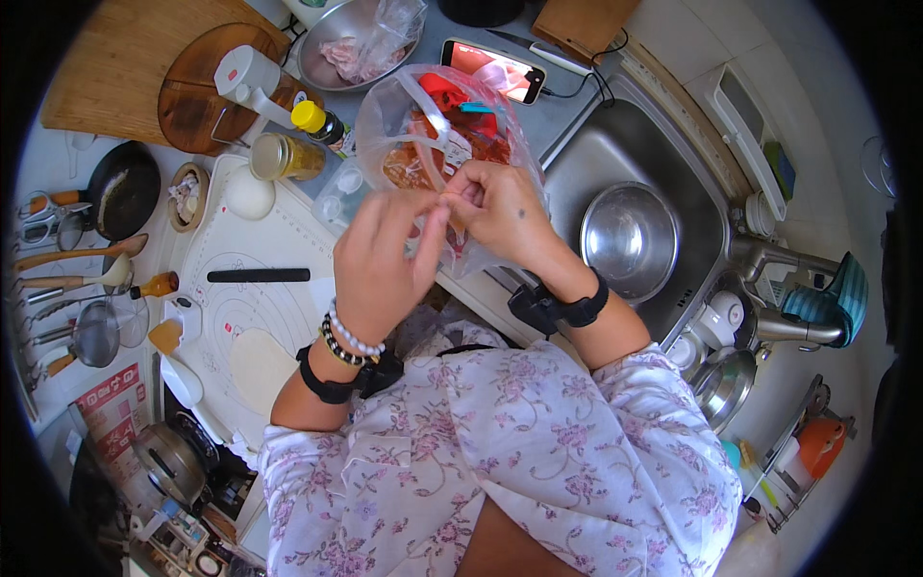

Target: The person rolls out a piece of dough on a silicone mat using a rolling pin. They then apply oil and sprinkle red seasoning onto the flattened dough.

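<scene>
My left hand [389,252] and my right hand [508,209] meet fingertip to fingertip over a clear plastic bag [382,119]. Both pinch a thin translucent strip that looks like part of this bag, though the fingers hide the exact spot. Inside the bag lie reddish-brown packets [411,167] bearing writing, a red wrapper [441,90] and a small blue-green piece [476,107]. The bag rests on the grey counter between a rolling mat and the sink. On the mat [281,216] are a white dough ball [250,192], a flat dough sheet [259,368] and a black rod [258,275].
To the right, a steel bowl [629,241] sits in the sink [577,159]. Behind the bag are a lit phone [494,70] on a cable, a knife [559,58] and a metal bowl of raw meat [310,58]. A jar [287,157] and yellow-capped bottle [321,124] stand left.
</scene>
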The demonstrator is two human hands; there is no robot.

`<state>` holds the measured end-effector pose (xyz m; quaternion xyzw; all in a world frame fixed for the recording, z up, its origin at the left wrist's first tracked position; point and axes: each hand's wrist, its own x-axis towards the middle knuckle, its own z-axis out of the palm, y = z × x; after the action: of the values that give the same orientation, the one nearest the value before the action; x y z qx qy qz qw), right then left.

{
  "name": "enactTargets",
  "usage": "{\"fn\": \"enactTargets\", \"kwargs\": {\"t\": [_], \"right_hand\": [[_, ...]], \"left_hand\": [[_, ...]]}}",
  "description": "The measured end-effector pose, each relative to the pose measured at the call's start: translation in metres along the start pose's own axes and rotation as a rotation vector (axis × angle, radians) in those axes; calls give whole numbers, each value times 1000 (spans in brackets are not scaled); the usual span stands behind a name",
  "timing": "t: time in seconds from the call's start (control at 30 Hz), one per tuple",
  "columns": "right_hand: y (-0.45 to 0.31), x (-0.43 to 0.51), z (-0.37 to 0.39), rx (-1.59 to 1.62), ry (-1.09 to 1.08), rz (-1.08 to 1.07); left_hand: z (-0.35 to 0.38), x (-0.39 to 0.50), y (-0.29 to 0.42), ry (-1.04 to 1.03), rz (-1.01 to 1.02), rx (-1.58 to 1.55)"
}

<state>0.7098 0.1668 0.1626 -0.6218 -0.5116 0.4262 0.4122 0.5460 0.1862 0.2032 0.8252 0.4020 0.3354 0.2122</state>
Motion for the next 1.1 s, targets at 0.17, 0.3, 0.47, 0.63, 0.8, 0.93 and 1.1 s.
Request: {"fn": "enactTargets", "kwargs": {"t": [0.17,0.3,0.47,0.63,0.8,0.93,1.1], "right_hand": [[-6,-5,19,-62,34,-77],[-4,-10,29,-75,71,-135],[-3,-13,32,-92,21,-165],[-7,-26,-1,-387,6,-312],[-2,-51,-38,-773,-262,97],[-2,-54,-36,-782,-183,161],[-7,-43,-34,-592,51,13]], "left_hand": [[10,8,-30,-229,-478,-197],[13,1,-34,-195,-537,-252],[9,-3,-29,-185,-513,-189],[1,-1,-39,-182,-528,-190],[-3,-4,-48,-112,-577,-291],[-2,-3,-49,-116,-618,-341],[-5,-1,-44,-137,-682,-368]]}}
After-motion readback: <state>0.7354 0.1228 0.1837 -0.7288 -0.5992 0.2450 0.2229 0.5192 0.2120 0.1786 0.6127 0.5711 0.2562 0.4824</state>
